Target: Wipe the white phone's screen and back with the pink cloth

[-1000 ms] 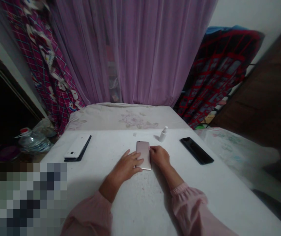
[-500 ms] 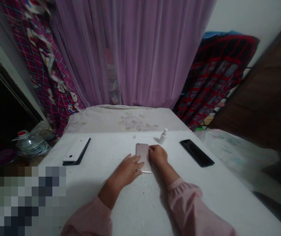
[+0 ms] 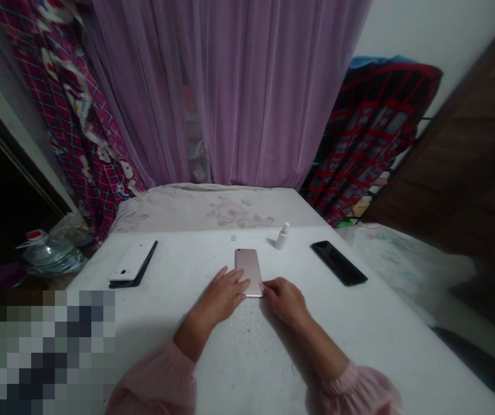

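Observation:
A rose-gold smartphone (image 3: 248,271) lies back up on a white tabletop (image 3: 234,351). My left hand (image 3: 224,295) rests against the phone's lower left side, its fingertips over the edge. My right hand (image 3: 284,300) sits at the lower right corner, its fingertips touching the phone. Neither hand lifts it. Beyond the phone stands a small white spray bottle (image 3: 282,237), with a tiny white square piece (image 3: 233,237) to its left.
A white phone on a black case (image 3: 132,263) lies to the left, and a black phone (image 3: 338,263) lies to the right. A floral bedcover (image 3: 217,210) and purple curtain (image 3: 230,98) lie behind the table. A plastic bottle (image 3: 51,257) sits low at the left.
My right hand has slid back toward me, from the phone's upper right side to its lower right corner. The view has shifted slightly. My left hand stays at the phone.

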{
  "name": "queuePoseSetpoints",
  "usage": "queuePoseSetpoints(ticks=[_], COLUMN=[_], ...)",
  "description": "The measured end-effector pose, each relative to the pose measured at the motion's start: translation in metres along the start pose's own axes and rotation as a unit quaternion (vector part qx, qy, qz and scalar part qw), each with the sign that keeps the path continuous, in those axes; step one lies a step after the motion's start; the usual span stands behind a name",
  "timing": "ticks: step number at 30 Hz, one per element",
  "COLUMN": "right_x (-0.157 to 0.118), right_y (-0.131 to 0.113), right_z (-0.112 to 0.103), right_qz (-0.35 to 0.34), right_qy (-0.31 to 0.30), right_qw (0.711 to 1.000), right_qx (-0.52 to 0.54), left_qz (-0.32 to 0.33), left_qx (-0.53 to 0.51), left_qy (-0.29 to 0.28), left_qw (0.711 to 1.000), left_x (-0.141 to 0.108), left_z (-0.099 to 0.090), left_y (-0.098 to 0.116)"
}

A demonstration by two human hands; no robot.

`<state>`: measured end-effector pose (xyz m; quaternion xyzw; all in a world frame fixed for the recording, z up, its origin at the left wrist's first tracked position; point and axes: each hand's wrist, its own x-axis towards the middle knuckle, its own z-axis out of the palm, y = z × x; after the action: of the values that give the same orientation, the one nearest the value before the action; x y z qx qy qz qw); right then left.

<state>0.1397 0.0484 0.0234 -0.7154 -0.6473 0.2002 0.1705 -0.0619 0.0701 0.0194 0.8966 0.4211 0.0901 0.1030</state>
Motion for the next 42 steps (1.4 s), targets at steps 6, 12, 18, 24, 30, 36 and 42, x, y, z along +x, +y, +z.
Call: queuePoseSetpoints(ticks=[6,12,18,24,30,36,42], right_x=[0.021,0.040,0.040,0.028,0.013,0.021,0.033], right_y=[0.029,0.052,0.064,0.055,0.040,0.042,0.023], right_z=[-0.010,-0.011,-0.011,-0.013,-0.024,-0.022,-0.015], right_qz=[0.009,0.028,0.022,-0.030,-0.069,-0.041,-0.014], right_qy=[-0.048,0.071,0.138,0.151,0.067,0.095,0.095], right_qw=[0.971,0.934,0.924,0.975,0.993,0.995,0.995], right_qx=[0.234,0.349,0.356,0.158,-0.065,-0.008,-0.030], left_qz=[-0.042,-0.109,0.040,0.082,0.047,-0.052,-0.065], left_qx=[0.046,0.108,0.089,0.147,0.150,0.080,-0.030], left_qy=[0.012,-0.039,-0.142,-0.192,-0.156,-0.101,0.041], left_qw=[0.998,0.987,0.985,0.967,0.975,0.990,0.997], left_x=[0.009,0.032,0.058,0.091,0.088,0.050,0.019], left_z=[0.005,-0.018,-0.046,-0.035,-0.049,-0.041,0.009], left_y=[0.029,0.062,0.016,-0.002,-0.004,-0.006,-0.007])
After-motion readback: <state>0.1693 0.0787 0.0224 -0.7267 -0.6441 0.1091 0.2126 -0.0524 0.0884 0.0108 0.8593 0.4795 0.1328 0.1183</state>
